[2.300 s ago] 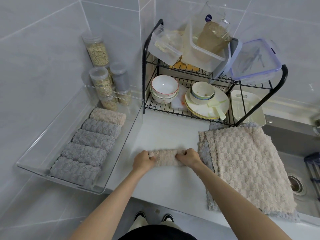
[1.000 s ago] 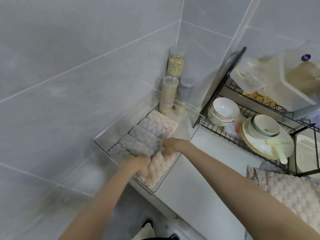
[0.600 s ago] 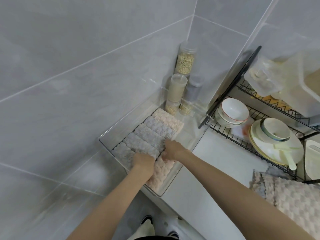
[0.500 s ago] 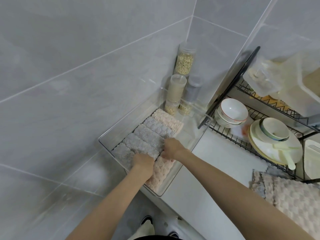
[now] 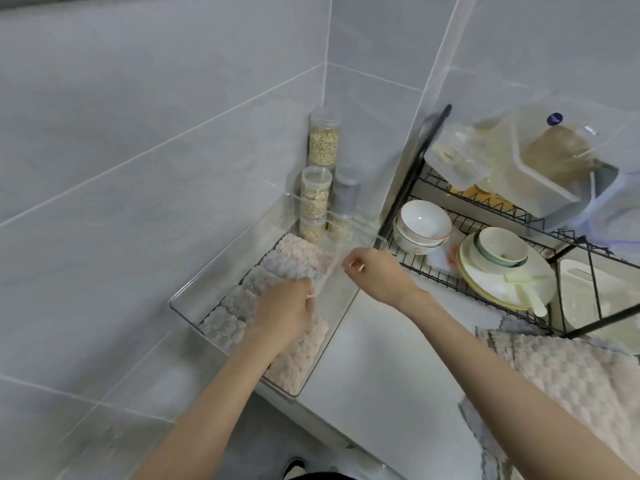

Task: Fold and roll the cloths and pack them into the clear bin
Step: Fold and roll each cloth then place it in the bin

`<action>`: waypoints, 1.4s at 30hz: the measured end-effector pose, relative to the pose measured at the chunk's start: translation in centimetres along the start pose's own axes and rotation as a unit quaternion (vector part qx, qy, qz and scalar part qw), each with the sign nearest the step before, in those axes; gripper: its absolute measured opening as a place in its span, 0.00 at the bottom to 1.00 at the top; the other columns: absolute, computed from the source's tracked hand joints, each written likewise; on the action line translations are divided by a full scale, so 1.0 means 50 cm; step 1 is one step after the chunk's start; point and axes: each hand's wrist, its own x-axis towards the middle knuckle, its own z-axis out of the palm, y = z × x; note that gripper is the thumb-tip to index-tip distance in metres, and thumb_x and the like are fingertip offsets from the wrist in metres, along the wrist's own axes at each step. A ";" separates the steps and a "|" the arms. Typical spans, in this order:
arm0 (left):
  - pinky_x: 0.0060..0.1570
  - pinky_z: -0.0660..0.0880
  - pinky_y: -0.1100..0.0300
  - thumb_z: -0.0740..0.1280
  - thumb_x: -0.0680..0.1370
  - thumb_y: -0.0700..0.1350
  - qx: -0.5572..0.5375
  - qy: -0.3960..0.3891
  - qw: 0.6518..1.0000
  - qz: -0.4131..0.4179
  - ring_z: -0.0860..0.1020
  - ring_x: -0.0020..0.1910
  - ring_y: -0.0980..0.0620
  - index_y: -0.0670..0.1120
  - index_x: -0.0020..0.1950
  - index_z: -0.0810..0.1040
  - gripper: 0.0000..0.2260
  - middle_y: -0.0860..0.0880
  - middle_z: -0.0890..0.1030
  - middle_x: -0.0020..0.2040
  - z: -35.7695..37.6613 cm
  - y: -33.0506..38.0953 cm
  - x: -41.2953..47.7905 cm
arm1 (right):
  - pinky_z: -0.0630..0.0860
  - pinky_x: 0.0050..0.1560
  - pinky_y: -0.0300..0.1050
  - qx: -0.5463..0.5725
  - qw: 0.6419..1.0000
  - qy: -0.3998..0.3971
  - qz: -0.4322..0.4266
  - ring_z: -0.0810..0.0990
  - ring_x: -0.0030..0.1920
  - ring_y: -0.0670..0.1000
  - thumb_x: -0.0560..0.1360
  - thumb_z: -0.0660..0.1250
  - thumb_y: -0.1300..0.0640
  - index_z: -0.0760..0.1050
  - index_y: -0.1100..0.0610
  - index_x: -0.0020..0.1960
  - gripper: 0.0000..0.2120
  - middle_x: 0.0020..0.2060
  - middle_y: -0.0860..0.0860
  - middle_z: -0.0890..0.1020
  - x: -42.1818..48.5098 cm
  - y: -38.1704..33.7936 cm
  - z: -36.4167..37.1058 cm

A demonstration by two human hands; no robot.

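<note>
The clear bin (image 5: 194, 292) stands on the counter against the left wall. Along its left side lies a row of rolled cloths (image 5: 242, 299), several grey and one pink at the far end. Another pink roll (image 5: 298, 355) lies lengthwise in the near right part of the bin. My left hand (image 5: 284, 311) hovers over the bin just above that roll, fingers loosely bent, holding nothing. My right hand (image 5: 372, 271) is raised over the bin's right rim, loosely curled and empty. A stack of flat pink and grey cloths (image 5: 571, 386) lies on the counter at the right.
Three grain jars (image 5: 315, 199) stand in the corner behind the bin. A black wire dish rack (image 5: 420, 157) with bowls (image 5: 422, 223), plates (image 5: 502, 282) and plastic containers (image 5: 540, 168) fills the back right. The counter's front edge runs below the bin.
The pink roll went from the counter into the bin's near right side. Both hands, which pressed on it, have lifted off; the right hand has drawn back to the right rim.
</note>
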 end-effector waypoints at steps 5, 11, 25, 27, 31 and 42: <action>0.45 0.75 0.57 0.59 0.80 0.45 -0.063 0.082 0.992 0.078 0.78 0.49 0.52 0.48 0.61 0.75 0.11 0.53 0.80 0.54 -0.016 0.121 0.027 | 0.71 0.44 0.40 0.051 0.989 0.122 0.060 0.75 0.39 0.46 0.76 0.63 0.59 0.80 0.55 0.51 0.07 0.40 0.46 0.79 -0.095 0.102 -0.063; 0.47 0.73 0.58 0.58 0.79 0.45 -0.099 0.032 0.984 0.147 0.77 0.51 0.53 0.52 0.60 0.73 0.11 0.57 0.79 0.54 0.045 0.268 0.040 | 0.72 0.44 0.42 0.040 0.967 0.151 0.199 0.80 0.45 0.51 0.76 0.64 0.58 0.79 0.54 0.52 0.07 0.40 0.47 0.79 -0.246 0.259 -0.067; 0.48 0.74 0.57 0.59 0.79 0.45 -0.058 -0.203 0.943 0.257 0.78 0.51 0.51 0.50 0.62 0.71 0.12 0.54 0.78 0.57 0.262 0.458 -0.001 | 0.68 0.52 0.47 -0.096 0.894 0.040 0.436 0.70 0.57 0.57 0.75 0.42 0.42 0.67 0.58 0.57 0.25 0.56 0.54 0.70 -0.536 0.400 0.102; 0.50 0.74 0.56 0.59 0.79 0.44 -0.055 -0.217 0.937 0.267 0.77 0.52 0.51 0.49 0.63 0.71 0.13 0.53 0.78 0.58 0.274 0.467 -0.004 | 0.72 0.47 0.48 -0.109 0.901 0.089 0.411 0.74 0.51 0.57 0.75 0.61 0.46 0.71 0.58 0.52 0.15 0.49 0.53 0.73 -0.542 0.396 0.113; 0.53 0.72 0.56 0.59 0.80 0.44 -0.050 -0.224 0.929 0.292 0.74 0.58 0.51 0.48 0.66 0.69 0.14 0.51 0.74 0.62 0.285 0.480 -0.006 | 0.70 0.42 0.44 -0.101 0.905 0.117 0.396 0.74 0.53 0.56 0.77 0.61 0.53 0.72 0.58 0.54 0.11 0.52 0.52 0.75 -0.552 0.401 0.109; 0.70 0.59 0.45 0.69 0.74 0.53 -0.059 -0.152 0.898 0.408 0.49 0.75 0.46 0.58 0.76 0.51 0.36 0.51 0.48 0.77 0.310 0.538 0.009 | 0.70 0.38 0.46 0.062 0.909 0.227 0.345 0.75 0.42 0.51 0.77 0.58 0.58 0.72 0.55 0.49 0.05 0.42 0.48 0.78 -0.576 0.391 -0.071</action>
